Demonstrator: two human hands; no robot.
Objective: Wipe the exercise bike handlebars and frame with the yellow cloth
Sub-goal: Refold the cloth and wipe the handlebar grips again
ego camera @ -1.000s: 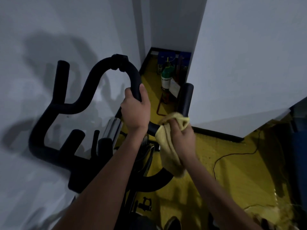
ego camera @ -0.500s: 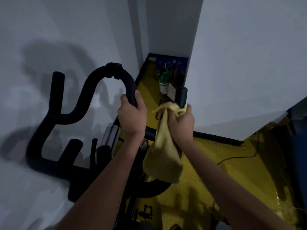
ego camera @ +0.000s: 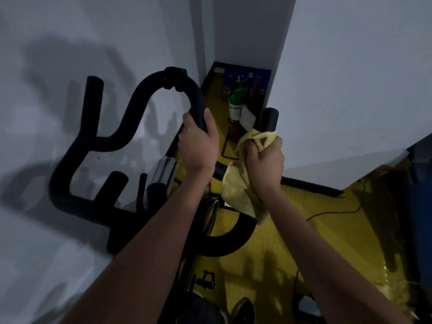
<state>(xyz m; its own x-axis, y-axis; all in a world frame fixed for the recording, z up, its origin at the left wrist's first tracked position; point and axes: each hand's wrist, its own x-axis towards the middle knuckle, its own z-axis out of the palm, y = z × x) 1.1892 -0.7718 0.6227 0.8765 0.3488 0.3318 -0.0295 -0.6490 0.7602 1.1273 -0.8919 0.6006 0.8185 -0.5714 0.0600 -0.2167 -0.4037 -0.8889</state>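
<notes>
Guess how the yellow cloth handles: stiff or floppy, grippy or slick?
Likely floppy: the cloth bunches in the right hand and its loose end hangs below. Probably light, since it drapes from that one grip. Its nubby look suggests it grips the bar rather than sliding.

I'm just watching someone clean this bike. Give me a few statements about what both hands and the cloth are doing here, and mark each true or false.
1. The right hand grips the yellow cloth around the right handlebar grip. True.
2. The left hand holds a spray bottle. False: it grips the curved black handlebar loop.
3. The cloth lies on the floor. False: it hangs down from the right hand.
4. The floor under the bike is yellow. True.
5. A green bottle stands in the far corner. True.
</notes>
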